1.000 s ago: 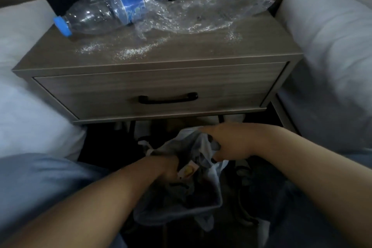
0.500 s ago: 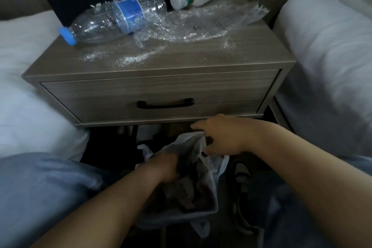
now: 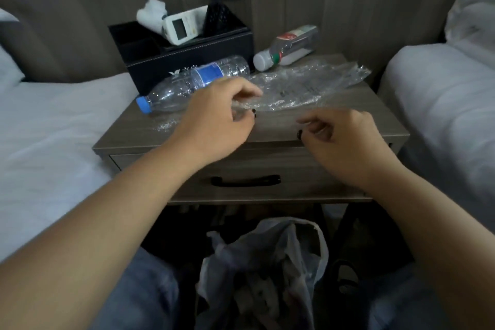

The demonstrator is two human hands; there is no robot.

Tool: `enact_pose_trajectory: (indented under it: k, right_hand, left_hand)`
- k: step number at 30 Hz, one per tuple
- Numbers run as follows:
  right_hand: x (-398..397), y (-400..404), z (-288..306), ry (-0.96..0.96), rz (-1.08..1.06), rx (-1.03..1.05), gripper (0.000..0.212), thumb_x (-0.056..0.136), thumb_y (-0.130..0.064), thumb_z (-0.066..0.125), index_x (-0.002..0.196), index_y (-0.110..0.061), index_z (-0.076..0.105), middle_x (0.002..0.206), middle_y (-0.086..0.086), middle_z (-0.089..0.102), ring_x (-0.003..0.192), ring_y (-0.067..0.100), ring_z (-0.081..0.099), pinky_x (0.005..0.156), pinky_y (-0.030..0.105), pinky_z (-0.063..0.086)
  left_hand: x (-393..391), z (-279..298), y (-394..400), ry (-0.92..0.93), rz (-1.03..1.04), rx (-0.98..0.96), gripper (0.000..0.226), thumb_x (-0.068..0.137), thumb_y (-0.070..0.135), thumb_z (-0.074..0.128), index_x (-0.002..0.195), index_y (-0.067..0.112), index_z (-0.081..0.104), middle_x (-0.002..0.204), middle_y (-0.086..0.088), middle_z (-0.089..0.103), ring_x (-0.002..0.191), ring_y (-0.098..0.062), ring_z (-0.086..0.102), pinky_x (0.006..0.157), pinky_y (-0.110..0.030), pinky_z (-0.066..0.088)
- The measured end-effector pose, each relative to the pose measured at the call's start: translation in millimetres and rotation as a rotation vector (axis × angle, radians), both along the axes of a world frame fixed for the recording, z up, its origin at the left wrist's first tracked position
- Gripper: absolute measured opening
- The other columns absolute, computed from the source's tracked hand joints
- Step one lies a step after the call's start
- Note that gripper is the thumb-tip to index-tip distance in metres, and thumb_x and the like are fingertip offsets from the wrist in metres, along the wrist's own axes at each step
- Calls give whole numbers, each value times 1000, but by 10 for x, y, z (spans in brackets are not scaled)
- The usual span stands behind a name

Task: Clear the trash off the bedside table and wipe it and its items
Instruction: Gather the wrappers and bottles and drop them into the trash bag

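Trash bag (image 3: 270, 262) gapes on the floor between your knees, mouth up, placed to catch a drop from above. Your right hand (image 3: 345, 142) hangs loosely curled, holding nothing, over the bedside table (image 3: 375, 126) front edge. Your left hand (image 3: 217, 120) reaches at the crumpled clear plastic wrapper (image 3: 302, 86); whether it pinches yet, cannot tell. Behind: empty blue-capped bottle (image 3: 192, 83) on its side, white-capped bottle (image 3: 288, 47), scattered white crumbs (image 3: 166, 124).

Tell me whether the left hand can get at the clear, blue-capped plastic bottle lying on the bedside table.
Probably yes: the left hand hovers just in front of the clear plastic bottle, with nothing between them.
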State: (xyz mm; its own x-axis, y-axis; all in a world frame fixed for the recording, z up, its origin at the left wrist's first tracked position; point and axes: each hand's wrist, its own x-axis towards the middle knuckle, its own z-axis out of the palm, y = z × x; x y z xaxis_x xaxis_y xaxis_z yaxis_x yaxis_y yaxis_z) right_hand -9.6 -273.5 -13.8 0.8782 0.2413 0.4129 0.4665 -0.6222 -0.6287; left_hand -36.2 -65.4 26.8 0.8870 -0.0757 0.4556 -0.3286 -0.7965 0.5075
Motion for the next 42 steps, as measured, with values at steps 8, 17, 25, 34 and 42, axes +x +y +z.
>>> enact_pose_trajectory:
  k: [8,17,25,34,42]
  right_hand:
    - [131,63,-5,114,-64,74,21,88,-17,62,105,-26,70,86,-13,65,73,1,63,68,17,54]
    - [239,185,116,336,17,677,68,82,-42,70,139,-27,37,95,-7,72,72,13,73,62,33,59]
    - [248,362,118,408,92,1114,53,89,-8,65,134,-26,44,102,8,73,76,24,73,60,32,57]
    - [275,523,71,419,278,1229,56,88,10,52,120,-35,55,72,1,65,62,9,62,62,27,56]
    - [169,701,83,358,282,1083,64,89,13,52,126,-39,53,102,7,71,76,21,68,65,30,58]
  left_hand:
    - [751,85,-11,-3,90,492,25,85,12,60,106,20,71,104,-3,70,99,-23,64,83,-42,53]
    - [380,-193,112,-745,-21,341,13,90,1,66,87,5,78,90,-6,74,75,-26,65,62,-37,52]
    - [220,-333,214,-742,-56,276,11,89,2,69,90,8,78,98,-2,74,81,-25,64,71,-44,47]
    - [157,-275,443,-370,134,-234,48,87,16,71,131,13,54,131,2,53,119,-3,53,99,-19,45]
    - [35,-218,469,11,31,-1268,23,86,-4,63,76,15,71,87,-4,73,83,-18,73,69,-24,58]
